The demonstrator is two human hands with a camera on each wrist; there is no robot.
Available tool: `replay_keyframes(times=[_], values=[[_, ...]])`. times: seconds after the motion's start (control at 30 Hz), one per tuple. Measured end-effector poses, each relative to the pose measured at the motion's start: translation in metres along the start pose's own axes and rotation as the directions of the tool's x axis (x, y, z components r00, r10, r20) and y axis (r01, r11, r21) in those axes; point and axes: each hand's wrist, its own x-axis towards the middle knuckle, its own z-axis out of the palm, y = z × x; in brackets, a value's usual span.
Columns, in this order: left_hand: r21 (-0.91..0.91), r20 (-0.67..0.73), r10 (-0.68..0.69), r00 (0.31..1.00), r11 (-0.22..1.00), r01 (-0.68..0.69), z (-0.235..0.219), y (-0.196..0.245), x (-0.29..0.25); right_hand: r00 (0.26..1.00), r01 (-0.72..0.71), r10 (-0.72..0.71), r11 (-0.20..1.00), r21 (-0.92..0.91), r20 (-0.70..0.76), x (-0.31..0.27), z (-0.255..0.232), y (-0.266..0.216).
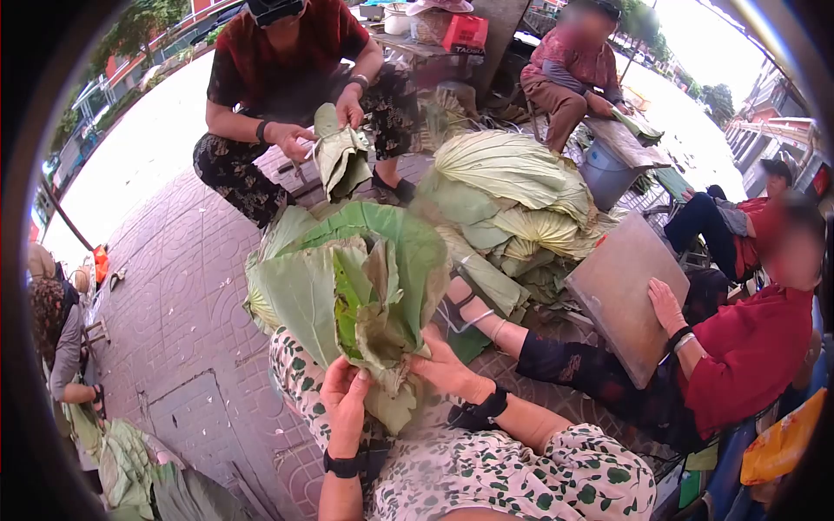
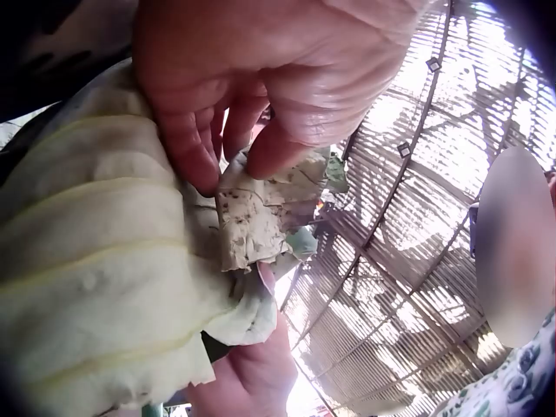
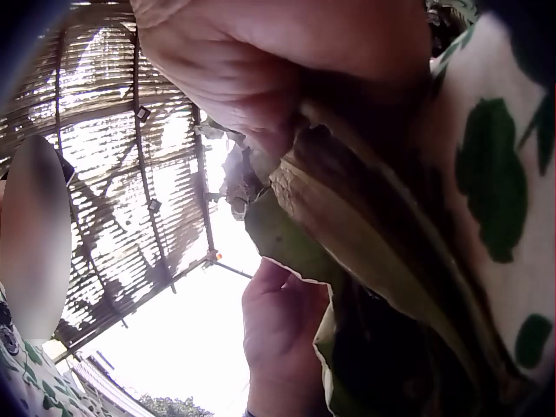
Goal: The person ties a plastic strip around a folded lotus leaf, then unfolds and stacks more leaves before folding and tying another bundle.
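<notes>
A bundle of large green leaves, with dry brown leaf pieces folded into its middle, lies over the wearer's lap. The left hand pinches the near edge of the bundle between thumb and fingers. On the other side of that edge, the right hand grips the leaves. Up close in the left wrist view, the left hand pinches a dry, spotted leaf piece beside a pale ribbed leaf. In the right wrist view the right hand holds a folded leaf edge, its fingertips partly hidden.
A tall pile of leaves stands ahead to the right. Beside it, a seated person's hand rests on a flat board. Another person opposite holds folded leaves. More leaves lie at the lower left, on the paving.
</notes>
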Motion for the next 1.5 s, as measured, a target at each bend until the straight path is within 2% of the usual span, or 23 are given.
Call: replay_keyframes(times=[0.1,0.17,0.23,0.3,0.5,0.57,0.6,0.77,0.83,0.87,0.9,0.93,0.97,1.0,1.03,1.07,1.1,1.27,1.33,1.37,1.43,1.47,1.5], values=[[0.016,-0.024,0.03,0.999,0.999,-0.03,0.0,0.003,-0.006,0.999,-0.031,0.035,0.968,0.248,-0.013,0.0,-0.002,0.0],[0.128,-0.098,0.135,0.986,0.984,-0.122,0.002,0.004,-0.012,0.991,-0.009,0.053,0.939,0.343,-0.12,-0.002,0.001,-0.003],[0.204,-0.14,0.129,0.982,0.974,-0.099,-0.005,0.004,-0.021,0.984,-0.109,0.152,0.923,0.369,-0.092,0.001,-0.004,-0.008],[0.498,-0.091,0.298,0.95,0.84,-0.216,0.0,0.011,-0.024,0.973,-0.137,0.208,0.867,0.48,-0.098,0.005,-0.001,-0.016],[0.698,-0.024,0.165,0.986,0.709,-0.102,0.011,0.013,-0.029,0.973,-0.115,0.195,0.872,0.475,-0.124,-0.001,0.006,-0.024],[0.742,-0.013,0.189,0.982,0.66,-0.118,0.019,0.013,-0.026,0.979,-0.159,0.191,0.936,0.315,-0.074,-0.008,0.001,-0.014],[0.746,-0.024,0.199,0.98,0.655,-0.115,0.026,0.017,-0.025,0.999,0.019,-0.027,0.986,-0.165,-0.047,-0.009,-0.004,0.002],[0.74,-0.013,0.239,0.971,0.655,-0.151,0.021,0.007,-0.021,0.996,0.087,-0.087,0.995,-0.055,-0.008,-0.014,-0.008,0.028],[0.709,0.005,0.315,0.949,0.668,-0.226,0.017,0.006,-0.019,1.0,-0.003,0.005,0.98,-0.197,0.01,-0.01,-0.015,0.019],[0.718,0.017,0.37,0.929,0.642,-0.269,0.01,0.0,-0.017,0.987,0.016,-0.043,0.985,-0.171,-0.154,-0.008,-0.011,0.029],[0.72,0.01,0.37,0.929,0.642,-0.264,0.008,-0.002,-0.019,0.988,0.012,-0.038,0.985,-0.17,-0.15,-0.007,-0.012,0.025],[0.495,-0.132,0.26,0.957,0.853,-0.164,0.006,-0.004,-0.022,0.97,0.175,-0.236,0.853,-0.492,-0.065,-0.008,-0.015,0.017],[0.212,-0.235,0.111,0.966,0.975,-0.061,0.004,-0.006,-0.025,0.918,0.317,-0.389,0.594,-0.739,0.081,-0.008,-0.017,0.013],[0.155,-0.322,0.053,0.945,0.988,-0.002,0.002,-0.006,-0.026,0.974,0.06,-0.135,0.929,-0.366,-0.18,-0.003,-0.012,0.02],[0.155,-0.325,0.05,0.944,0.988,0.001,-0.001,-0.005,-0.027,0.975,0.057,-0.13,0.929,-0.365,-0.18,-0.004,-0.011,0.022],[0.052,-0.37,-0.016,0.929,0.998,0.038,-0.005,-0.003,-0.027,0.947,-0.011,0.099,0.961,0.277,-0.306,-0.003,-0.012,0.023],[-0.054,-0.408,-0.087,0.909,0.996,0.071,-0.007,-0.002,-0.027,0.897,0.004,0.355,0.59,0.807,-0.264,-0.002,-0.01,0.02],[-0.073,-0.366,-0.057,0.929,0.997,0.033,-0.004,0.0,-0.028,0.878,0.03,0.379,0.568,0.823,-0.294,-0.003,-0.03,0.055],[-0.018,-0.281,-0.063,0.958,0.998,0.06,0.0,0.002,-0.029,0.919,-0.024,0.272,0.76,0.65,-0.284,-0.001,-0.029,0.058],[-0.019,-0.282,-0.067,0.957,0.998,0.064,0.003,0.002,-0.028,0.918,-0.026,0.276,0.759,0.65,-0.285,-0.005,-0.031,0.057],[0.109,-0.17,0.076,0.982,0.992,-0.058,0.008,0.0,-0.025,0.957,-0.178,0.286,0.705,0.687,-0.046,-0.004,-0.009,0.008],[0.254,-0.137,0.004,0.991,0.967,0.031,-0.003,-0.011,-0.024,0.956,-0.179,0.289,0.704,0.688,-0.046,-0.004,-0.007,0.004],[0.254,-0.138,0.002,0.99,0.967,0.034,-0.002,-0.008,-0.024,0.966,-0.183,0.256,0.756,0.628,-0.028,-0.005,-0.006,0.002]])
